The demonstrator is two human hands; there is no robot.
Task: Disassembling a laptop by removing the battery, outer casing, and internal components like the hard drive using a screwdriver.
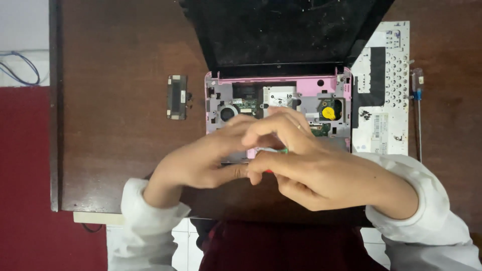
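Both hands met over the front edge of the opened pink laptop (278, 108) on the tabletop (115, 125), the right hand (306, 165) pinching what seemed a small green-and-red tool (273, 150) while the left hand (211, 155) curled alongside, perhaps steadying it.
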